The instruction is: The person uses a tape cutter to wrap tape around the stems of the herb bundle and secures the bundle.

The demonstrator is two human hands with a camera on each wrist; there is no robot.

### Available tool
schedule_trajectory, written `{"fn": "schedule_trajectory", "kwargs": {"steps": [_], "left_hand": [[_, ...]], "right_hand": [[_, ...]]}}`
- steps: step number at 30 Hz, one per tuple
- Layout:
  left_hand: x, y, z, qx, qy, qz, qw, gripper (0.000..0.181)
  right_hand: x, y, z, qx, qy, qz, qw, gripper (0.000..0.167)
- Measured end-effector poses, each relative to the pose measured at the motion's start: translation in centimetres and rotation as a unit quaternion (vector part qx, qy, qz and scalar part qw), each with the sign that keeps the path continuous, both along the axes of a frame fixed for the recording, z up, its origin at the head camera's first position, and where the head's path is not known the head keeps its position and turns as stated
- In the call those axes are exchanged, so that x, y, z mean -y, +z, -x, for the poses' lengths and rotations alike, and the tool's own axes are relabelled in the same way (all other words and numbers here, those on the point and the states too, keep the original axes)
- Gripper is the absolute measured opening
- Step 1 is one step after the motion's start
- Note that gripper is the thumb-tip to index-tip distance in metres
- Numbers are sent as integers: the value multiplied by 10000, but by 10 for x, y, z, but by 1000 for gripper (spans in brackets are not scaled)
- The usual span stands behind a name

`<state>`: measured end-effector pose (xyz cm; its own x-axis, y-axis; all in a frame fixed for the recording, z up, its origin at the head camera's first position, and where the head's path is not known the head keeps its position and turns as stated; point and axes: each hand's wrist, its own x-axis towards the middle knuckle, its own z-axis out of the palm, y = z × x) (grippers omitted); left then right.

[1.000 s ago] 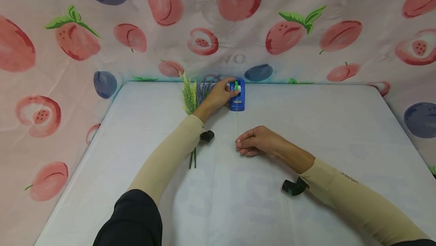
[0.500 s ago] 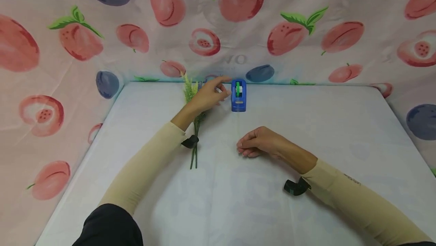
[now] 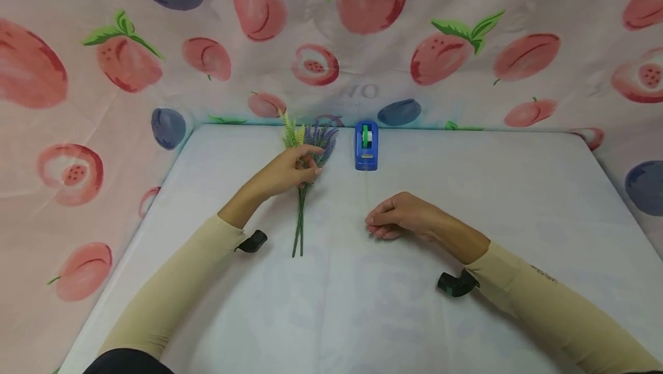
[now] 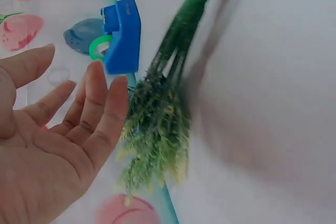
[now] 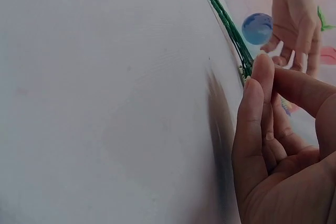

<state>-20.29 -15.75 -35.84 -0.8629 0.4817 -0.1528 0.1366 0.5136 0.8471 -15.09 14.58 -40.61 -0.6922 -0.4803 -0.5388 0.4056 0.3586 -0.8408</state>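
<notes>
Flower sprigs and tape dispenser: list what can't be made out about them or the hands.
- Head: part of the flower sprigs, hidden behind the left hand.
- Head and right wrist: whether the right hand pinches anything; too fine to tell.
- Left wrist: ends of the stems, cut off by the top edge.
- Left wrist: lettering on the tape dispenser, too small to read.
- Right wrist: most of the flower heads, behind the right hand.

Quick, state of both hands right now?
Left hand: open and empty, near the flowers.
Right hand: closed in a pinch; can't tell whether anything thin is caught in it.
</notes>
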Motion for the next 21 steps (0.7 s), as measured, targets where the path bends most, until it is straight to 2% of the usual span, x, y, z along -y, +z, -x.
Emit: {"fn": "schedule_trajectory", "kwargs": {"steps": [7,11,15,21], "left_hand": [[16,-4,-19,349,-103,475,9982,55],[20,-8,-30,357,-119,840,9958,53],[20,-15,-39,309,-38,1033,9942,53],[15,-28,-47,465,190,1090,9928,57]], "right_hand": [[-3,-1,1,-24,95,27,9999,30],[-3,0,1,-43,130,18,9999,30],[-4,1,1,-39,116,-17,9999,29],[-3,2,1,-28,100,-43,9999,27]]}}
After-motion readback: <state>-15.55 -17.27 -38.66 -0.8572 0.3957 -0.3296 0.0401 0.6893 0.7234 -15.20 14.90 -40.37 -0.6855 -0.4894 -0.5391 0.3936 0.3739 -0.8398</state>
